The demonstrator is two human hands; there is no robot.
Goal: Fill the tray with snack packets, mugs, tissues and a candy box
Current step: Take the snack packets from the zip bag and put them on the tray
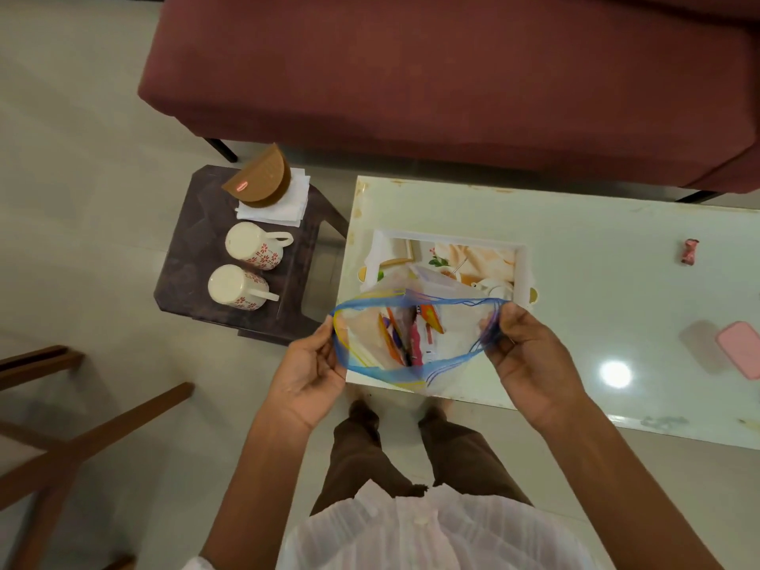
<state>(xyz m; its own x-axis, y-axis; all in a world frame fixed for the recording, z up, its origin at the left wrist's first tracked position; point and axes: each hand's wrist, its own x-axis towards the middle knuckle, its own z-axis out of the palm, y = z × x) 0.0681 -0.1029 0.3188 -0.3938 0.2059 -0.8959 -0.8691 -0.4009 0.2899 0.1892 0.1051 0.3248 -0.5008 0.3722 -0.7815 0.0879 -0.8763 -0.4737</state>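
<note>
Both my hands hold a clear zip bag [448, 335] with a blue rim, pulled wide at its mouth, above the near left corner of the white table [596, 224]. My left hand [310, 372] grips its left rim, my right hand [530, 355] its right rim. Colourful snack packets [407, 335] show inside the bag. Behind the bag lies a white printed tray [473, 253] on the table. Two white mugs with red flowers [255, 245] [238, 286] lie on their sides on a dark stool [193, 277]. A brown half-round box [261, 183] rests on white tissues [288, 207] there.
A maroon sofa [452, 76] stands behind the table. A pink case [740, 353] and a small red wrapped candy [690, 252] lie at the table's right. Wooden chair parts [82, 438] are at the lower left. My legs stand just before the table edge.
</note>
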